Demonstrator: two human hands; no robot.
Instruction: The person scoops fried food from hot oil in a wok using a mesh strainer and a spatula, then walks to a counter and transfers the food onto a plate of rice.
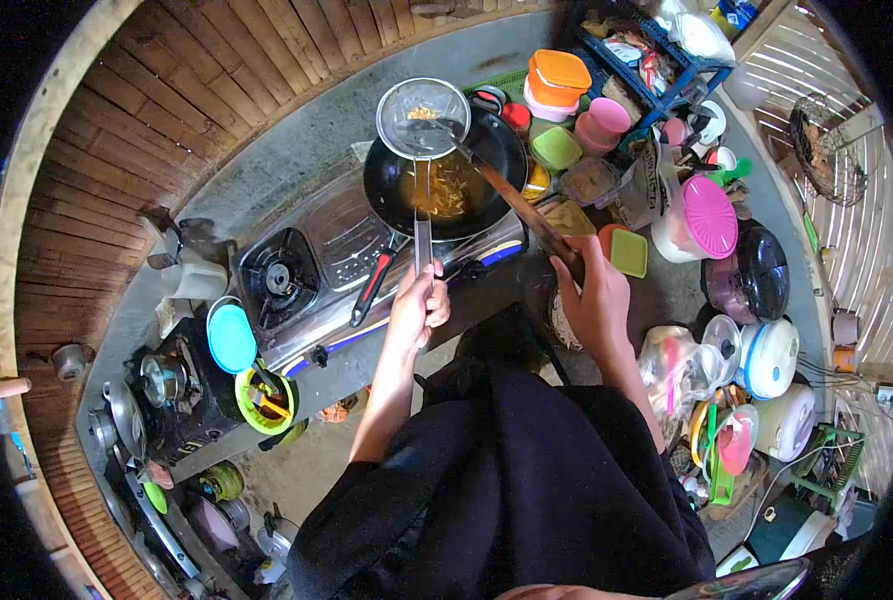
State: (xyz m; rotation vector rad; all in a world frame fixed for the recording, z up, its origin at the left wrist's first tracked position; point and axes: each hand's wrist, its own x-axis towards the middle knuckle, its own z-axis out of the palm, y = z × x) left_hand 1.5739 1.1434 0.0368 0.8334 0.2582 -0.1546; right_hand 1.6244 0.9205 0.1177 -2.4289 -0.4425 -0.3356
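Note:
My left hand is closed around the metal handle of a round mesh strainer, held over the upper left part of a black frying pan. A few golden fried bits lie in the mesh. My right hand grips the wooden handle of a spatula; its metal end reaches over the strainer, though whether it touches the mesh I cannot tell. More thin golden strips sit in brown oil in the pan. The pan's black and red handle points toward me, held by neither hand.
The pan stands on the right side of a two-burner stove; the left burner is bare. Plastic tubs, including an orange box and a pink-lidded container, crowd the right. A lime-green bucket is at lower left.

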